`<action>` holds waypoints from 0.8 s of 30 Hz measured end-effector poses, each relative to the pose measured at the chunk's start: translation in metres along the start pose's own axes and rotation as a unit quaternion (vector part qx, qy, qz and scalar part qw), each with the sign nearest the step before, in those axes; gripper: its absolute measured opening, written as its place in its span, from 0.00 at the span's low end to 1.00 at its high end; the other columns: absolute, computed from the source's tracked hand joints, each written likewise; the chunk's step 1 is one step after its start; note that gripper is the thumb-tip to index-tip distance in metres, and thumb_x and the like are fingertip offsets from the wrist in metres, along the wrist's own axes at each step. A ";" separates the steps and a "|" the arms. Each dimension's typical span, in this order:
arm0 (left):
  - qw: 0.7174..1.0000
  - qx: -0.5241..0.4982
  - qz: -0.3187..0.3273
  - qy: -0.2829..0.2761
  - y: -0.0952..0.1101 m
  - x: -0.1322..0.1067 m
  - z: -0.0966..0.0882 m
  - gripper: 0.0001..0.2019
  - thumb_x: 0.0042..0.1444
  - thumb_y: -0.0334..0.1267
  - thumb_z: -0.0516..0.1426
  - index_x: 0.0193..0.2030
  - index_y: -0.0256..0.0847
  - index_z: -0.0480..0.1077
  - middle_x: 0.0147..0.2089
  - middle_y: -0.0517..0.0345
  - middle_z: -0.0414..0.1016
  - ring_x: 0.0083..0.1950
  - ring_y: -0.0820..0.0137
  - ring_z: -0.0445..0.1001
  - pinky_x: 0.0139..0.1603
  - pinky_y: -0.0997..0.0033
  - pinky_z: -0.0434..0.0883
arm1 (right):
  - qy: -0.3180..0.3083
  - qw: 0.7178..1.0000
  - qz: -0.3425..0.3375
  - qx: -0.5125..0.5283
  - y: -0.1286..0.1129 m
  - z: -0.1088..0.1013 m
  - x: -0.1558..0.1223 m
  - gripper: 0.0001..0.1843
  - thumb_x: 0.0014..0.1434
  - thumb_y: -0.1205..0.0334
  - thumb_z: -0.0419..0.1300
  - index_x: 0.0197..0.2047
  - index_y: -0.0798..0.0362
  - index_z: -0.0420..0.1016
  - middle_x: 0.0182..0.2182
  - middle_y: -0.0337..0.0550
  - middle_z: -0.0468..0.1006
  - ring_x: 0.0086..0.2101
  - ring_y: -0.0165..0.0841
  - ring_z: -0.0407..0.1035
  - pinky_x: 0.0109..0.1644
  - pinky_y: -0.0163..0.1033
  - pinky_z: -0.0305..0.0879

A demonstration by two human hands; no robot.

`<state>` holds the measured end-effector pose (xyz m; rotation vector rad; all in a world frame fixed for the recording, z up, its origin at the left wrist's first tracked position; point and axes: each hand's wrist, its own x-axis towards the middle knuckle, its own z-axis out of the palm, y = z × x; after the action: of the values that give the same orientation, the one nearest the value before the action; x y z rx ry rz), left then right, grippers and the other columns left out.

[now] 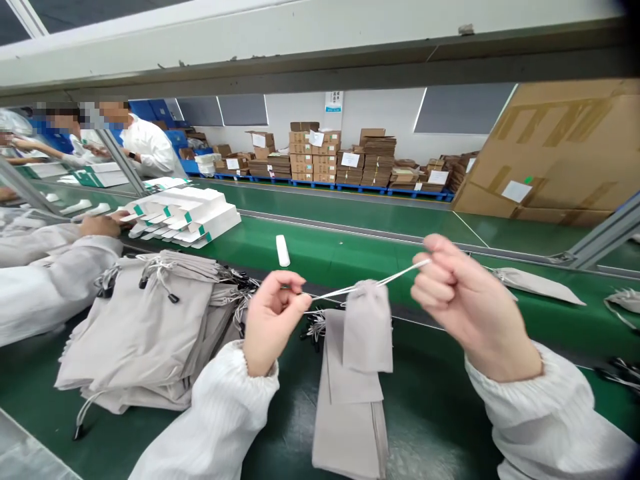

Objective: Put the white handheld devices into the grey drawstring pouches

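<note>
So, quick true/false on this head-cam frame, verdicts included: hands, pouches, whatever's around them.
1. The left hand pinches a drawstring cord threaded through a small pouch. True.
2. The right hand grips a white box. False: it pinches the same cord, and the white boxes lie stacked well beyond it.
3. A stack of pouches lies to the left of the left hand. True.
4. The pouches are bright blue. False: they are a greyish beige.
5. A co-worker's hand is next to the white boxes. True.
</note>
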<state>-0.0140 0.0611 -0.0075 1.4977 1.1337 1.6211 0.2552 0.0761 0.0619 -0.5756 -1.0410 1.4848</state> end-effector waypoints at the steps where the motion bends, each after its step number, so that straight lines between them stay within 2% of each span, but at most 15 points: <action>1: 0.999 0.040 -0.006 -0.028 -0.006 -0.002 0.002 0.08 0.57 0.38 0.61 0.43 0.44 0.71 0.39 0.59 0.69 0.32 0.74 0.65 0.32 0.73 0.64 | 0.028 0.999 -0.042 0.006 -0.005 -0.001 0.003 0.07 0.60 0.69 0.58 0.38 0.48 0.63 0.21 0.27 0.43 0.19 0.24 0.32 0.19 0.29 0.40; 2: 0.995 0.086 -0.010 -0.052 -0.013 -0.004 0.004 0.08 0.57 0.37 0.60 0.44 0.44 0.71 0.41 0.57 0.70 0.35 0.72 0.67 0.35 0.71 0.66 | 0.053 0.995 -0.090 0.000 -0.009 -0.003 0.007 0.08 0.59 0.71 0.58 0.38 0.48 0.64 0.21 0.27 0.44 0.19 0.24 0.33 0.20 0.29 0.42; 4: 0.981 0.173 -0.008 -0.091 -0.029 -0.009 0.009 0.08 0.59 0.37 0.58 0.45 0.44 0.72 0.46 0.54 0.71 0.43 0.66 0.70 0.43 0.66 0.69 | 0.090 0.975 -0.198 -0.041 -0.010 -0.010 0.020 0.10 0.56 0.74 0.57 0.37 0.49 0.65 0.20 0.27 0.47 0.19 0.24 0.38 0.22 0.29 0.53; 6: 0.965 0.235 -0.010 -0.120 -0.043 -0.012 0.013 0.09 0.60 0.38 0.57 0.46 0.44 0.72 0.48 0.52 0.73 0.50 0.62 0.70 0.52 0.60 0.68 | 0.115 0.942 -0.292 -0.120 -0.003 -0.020 0.039 0.10 0.56 0.74 0.56 0.38 0.48 0.66 0.19 0.26 0.51 0.18 0.25 0.43 0.29 0.35 0.65; 8: 0.950 0.276 -0.026 -0.145 -0.053 -0.012 0.017 0.11 0.62 0.42 0.55 0.49 0.43 0.72 0.49 0.51 0.75 0.53 0.59 0.70 0.58 0.54 0.66 | 0.124 0.900 -0.332 -0.255 0.011 -0.031 0.063 0.10 0.59 0.70 0.54 0.43 0.47 0.66 0.20 0.27 0.58 0.19 0.27 0.53 0.37 0.41 0.70; 9: 0.942 0.295 -0.039 -0.156 -0.055 -0.012 0.019 0.12 0.63 0.43 0.54 0.49 0.43 0.72 0.49 0.51 0.76 0.53 0.58 0.70 0.59 0.52 0.65 | 0.115 0.876 -0.323 -0.339 0.021 -0.037 0.076 0.12 0.61 0.68 0.54 0.48 0.47 0.65 0.23 0.29 0.63 0.21 0.29 0.60 0.39 0.43 0.70; 11: 0.924 0.333 -0.066 -0.176 -0.056 -0.011 0.024 0.15 0.65 0.46 0.51 0.51 0.44 0.72 0.49 0.52 0.77 0.54 0.57 0.71 0.59 0.50 0.63 | 0.069 0.823 -0.264 -0.498 0.045 -0.045 0.103 0.23 0.62 0.66 0.56 0.60 0.49 0.59 0.34 0.38 0.73 0.31 0.33 0.70 0.44 0.44 0.70; 13: 0.908 0.362 -0.089 -0.192 -0.056 -0.009 0.029 0.16 0.67 0.48 0.49 0.51 0.45 0.72 0.50 0.53 0.78 0.55 0.56 0.71 0.59 0.48 0.62 | -0.015 0.769 -0.178 -0.613 0.073 -0.047 0.128 0.31 0.63 0.65 0.55 0.67 0.51 0.51 0.48 0.49 0.73 0.41 0.36 0.72 0.48 0.45 0.69; 16: 0.894 0.381 -0.112 -0.207 -0.058 -0.001 0.035 0.16 0.66 0.47 0.48 0.47 0.46 0.75 0.50 0.55 0.79 0.55 0.55 0.71 0.58 0.48 0.62 | -0.143 0.705 -0.071 -0.691 0.120 -0.033 0.159 0.29 0.65 0.64 0.54 0.68 0.55 0.54 0.55 0.56 0.70 0.49 0.39 0.71 0.53 0.44 0.67; 20: 0.878 0.395 -0.142 -0.231 -0.069 0.014 0.039 0.10 0.60 0.43 0.55 0.41 0.47 0.78 0.44 0.58 0.81 0.52 0.55 0.73 0.57 0.51 0.63 | -0.230 0.665 -0.016 -0.710 0.177 0.004 0.188 0.28 0.66 0.58 0.58 0.67 0.51 0.62 0.53 0.53 0.74 0.50 0.41 0.71 0.53 0.42 0.66; 24: 0.859 0.408 -0.143 -0.276 -0.079 0.029 0.039 0.09 0.51 0.46 0.65 0.38 0.48 0.79 0.40 0.61 0.82 0.49 0.57 0.75 0.56 0.54 0.63 | -0.235 0.630 0.012 -0.740 0.213 0.031 0.208 0.24 0.69 0.52 0.56 0.64 0.51 0.68 0.54 0.53 0.74 0.52 0.43 0.70 0.55 0.49 0.67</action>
<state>0.0133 0.1262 -0.0675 1.9873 1.6726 0.4100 0.0765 0.2820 -0.0623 -1.3255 -2.6590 0.4091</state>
